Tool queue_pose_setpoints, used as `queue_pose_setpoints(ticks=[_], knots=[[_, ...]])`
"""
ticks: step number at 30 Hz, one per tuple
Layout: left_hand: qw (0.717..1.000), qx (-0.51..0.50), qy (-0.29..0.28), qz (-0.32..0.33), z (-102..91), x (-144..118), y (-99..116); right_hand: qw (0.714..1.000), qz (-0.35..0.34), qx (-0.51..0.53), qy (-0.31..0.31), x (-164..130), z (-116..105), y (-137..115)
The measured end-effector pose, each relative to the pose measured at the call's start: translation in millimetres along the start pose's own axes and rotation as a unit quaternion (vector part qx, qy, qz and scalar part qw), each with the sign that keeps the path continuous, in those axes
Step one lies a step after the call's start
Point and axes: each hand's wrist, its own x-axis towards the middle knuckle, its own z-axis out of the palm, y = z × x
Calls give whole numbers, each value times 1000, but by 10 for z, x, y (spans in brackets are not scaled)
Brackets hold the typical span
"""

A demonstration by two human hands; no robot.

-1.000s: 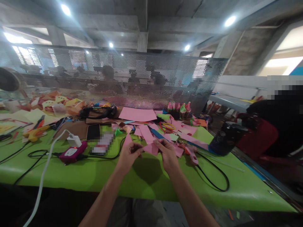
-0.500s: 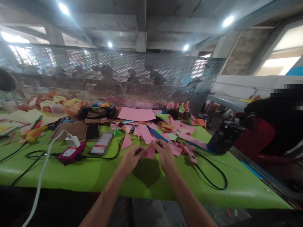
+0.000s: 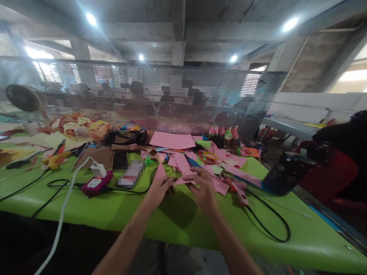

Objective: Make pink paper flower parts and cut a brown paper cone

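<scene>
A small folded piece of pink paper (image 3: 181,180) spans between both hands, pinched in the fingers of the left hand (image 3: 159,188) and right hand (image 3: 203,187), held just above the green desk (image 3: 114,208), forearms converging.

Two bare hands work over the green table (image 3: 94,208): the left hand (image 3: 159,188) and the right hand (image 3: 204,188), sharing one small pink paper piece (image 3: 183,180). At twelve o'clock from them lies one large pink sheet (image 3: 172,139). At ten o'clock sit one dark phone (image 3: 119,160) and one magenta power strip (image 3: 96,183) bearing one white charger (image 3: 98,170). At three o'clock lies one pink glue gun (image 3: 240,190). At one o'clock stand about four small paper cones (image 3: 223,132). Far off at ten o'clock stands one fan (image 3: 23,98).
</scene>
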Motion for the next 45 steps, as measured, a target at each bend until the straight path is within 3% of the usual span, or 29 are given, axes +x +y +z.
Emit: queue_pose_setpoints(ticks=[2,5,7,10,14,17,22,25,27,30,32,37,41,45], knots=[[986,148,36,65,-152,0,34,999,26,18,39,27,-29,19],[900,423,70,83,-387,7,72,995,66,62,53,53,-43,24],[846,528,25,66,-473,25,81,989,103,94,43,49,-28,22],[818,571,-24,66,-475,78,76,976,163,142,38,17,2,25],[803,587,-32,94,-386,166,47,938,256,231,26,-7,11,21],[798,592,-28,109,-343,200,17,913,289,287,28,3,1,7],[806,579,0,120,-362,214,29,894,287,342,28,5,12,16],[820,557,24,131,-381,210,82,900,265,347,-2,1,18,2],[867,476,42,141,-354,199,114,913,241,329,-25,5,10,-30],[969,202,64,128,-241,166,130,933,210,289,-36,16,-11,-75],[993,36,59,95,-145,139,121,942,200,268,-30,19,-18,-80],[990,-134,27,29,7,78,73,958,184,220,-12,7,-4,-37],[984,-177,17,7,45,50,16,971,140,193,-15,-4,19,-24],[982,-189,1,7,55,33,-55,969,138,199,-51,-14,36,-8]])
